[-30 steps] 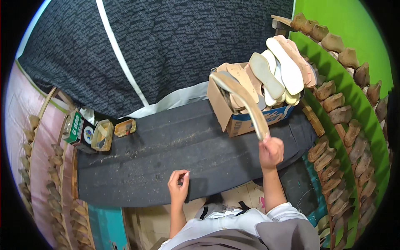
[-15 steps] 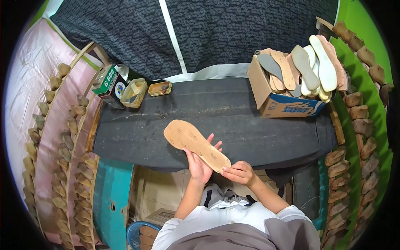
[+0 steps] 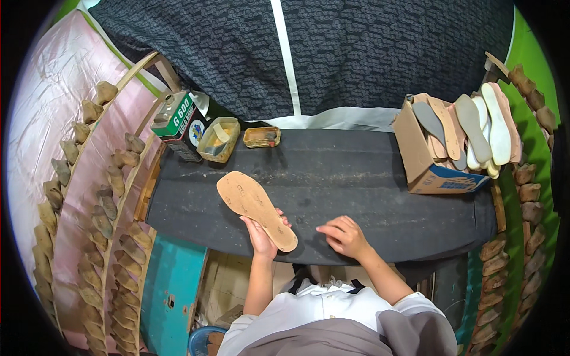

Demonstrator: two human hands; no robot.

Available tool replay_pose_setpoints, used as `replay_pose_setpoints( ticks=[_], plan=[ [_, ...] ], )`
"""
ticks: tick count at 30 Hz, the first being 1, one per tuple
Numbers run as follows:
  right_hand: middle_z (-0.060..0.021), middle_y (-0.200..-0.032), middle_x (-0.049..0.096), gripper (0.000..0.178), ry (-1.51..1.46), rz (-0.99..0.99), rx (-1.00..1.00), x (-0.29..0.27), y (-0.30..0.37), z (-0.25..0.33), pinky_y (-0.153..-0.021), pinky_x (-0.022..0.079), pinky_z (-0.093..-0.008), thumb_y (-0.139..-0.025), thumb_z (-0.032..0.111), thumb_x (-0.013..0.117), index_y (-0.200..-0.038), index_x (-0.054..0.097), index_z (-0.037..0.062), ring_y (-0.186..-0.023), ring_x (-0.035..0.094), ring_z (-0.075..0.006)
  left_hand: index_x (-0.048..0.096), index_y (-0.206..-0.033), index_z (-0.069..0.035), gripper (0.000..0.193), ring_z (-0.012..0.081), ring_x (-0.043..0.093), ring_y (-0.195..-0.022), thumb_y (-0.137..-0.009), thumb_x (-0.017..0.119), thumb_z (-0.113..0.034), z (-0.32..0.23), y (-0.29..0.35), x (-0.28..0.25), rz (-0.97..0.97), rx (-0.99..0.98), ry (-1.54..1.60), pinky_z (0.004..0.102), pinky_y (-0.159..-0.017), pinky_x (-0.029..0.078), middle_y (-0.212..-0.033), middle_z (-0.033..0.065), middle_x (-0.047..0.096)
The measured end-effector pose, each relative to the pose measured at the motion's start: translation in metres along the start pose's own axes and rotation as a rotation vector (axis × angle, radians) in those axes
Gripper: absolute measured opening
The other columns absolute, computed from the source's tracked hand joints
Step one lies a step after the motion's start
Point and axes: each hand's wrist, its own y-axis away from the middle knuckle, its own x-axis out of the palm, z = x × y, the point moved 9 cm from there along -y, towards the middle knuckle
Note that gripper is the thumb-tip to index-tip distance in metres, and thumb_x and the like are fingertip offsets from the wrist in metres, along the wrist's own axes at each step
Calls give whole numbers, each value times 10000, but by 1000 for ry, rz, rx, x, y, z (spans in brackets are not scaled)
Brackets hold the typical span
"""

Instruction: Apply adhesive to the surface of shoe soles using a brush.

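A tan insole (image 3: 255, 207) with small dark marks on its face is in my left hand (image 3: 262, 237). The palm and thumb support its narrower part along the edge, and other fingertips show at its far side. Its broad end points up and to the left over the table. My right hand (image 3: 345, 237) is apart from the insole, to its right, above the front part of the table. Its fingers are loosely bent and somewhat apart, with nothing seen in them.
The dark cloth-covered table (image 3: 350, 172) carries a cardboard box (image 3: 415, 157) packed with insoles at right. At back left stand a green and black can (image 3: 181, 127), a plastic tub (image 3: 218, 141) and a small tray (image 3: 261, 137). Racks of wooden shoe lasts (image 3: 127, 249) flank both sides.
My right hand has let go of the insole's narrow end and moved away to the right. My left hand has shifted the insole leftward and tilted it steeper. The whole view has shifted.
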Motion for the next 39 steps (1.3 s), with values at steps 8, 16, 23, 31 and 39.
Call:
replay_pose_setpoints(
  ticks=[8, 16, 23, 31, 39],
  plan=[
    [-97, -963, 548, 487, -72, -170, 271, 62, -107, -63, -707, 473, -345, -727, 38, 669, -1186, 520, 111, -763, 551, -236, 477, -1055, -26, 809, 228, 544, -713, -838, 135, -726, -19, -56, -53, 58, -88, -75, 371, -646, 479, -888, 100, 530],
    [-118, -986, 492, 649, -84, -118, 506, 145, -161, -146, -669, 479, -329, -740, 88, 704, -1315, 422, 188, -684, 512, -213, 482, -1055, -8, 870, 220, 542, -729, -797, 123, -757, -11, -82, -70, 177, -227, -98, 362, -677, 468, -888, 91, 524],
    [-103, -811, 567, 332, -40, -204, 388, 154, -189, -165, -648, 498, -323, -779, -2, 631, -1092, 614, 107, -708, 607, -239, 483, -1076, -8, 856, 205, 557, -746, -811, 128, -740, -12, -83, -71, 210, -228, -37, 340, -688, 483, -889, 94, 540],
    [-117, -826, 601, 349, -45, -227, 241, 139, -192, -133, -648, 504, -323, -757, -91, 588, -1059, 619, 80, -724, 632, -249, 466, -1098, -21, 850, 225, 550, -735, -806, 136, -747, -14, -82, -75, 168, -216, -62, 364, -680, 477, -911, 104, 528],
    [-125, -927, 636, 494, -49, -365, 243, 104, -188, -112, -653, 510, -270, -688, -213, 477, -1079, 620, 54, -725, 640, -180, 463, -1121, -20, 834, 190, 557, -747, -819, 148, -731, -12, -80, -71, 234, -199, -78, 327, -686, 479, -918, 90, 542]
  ],
)
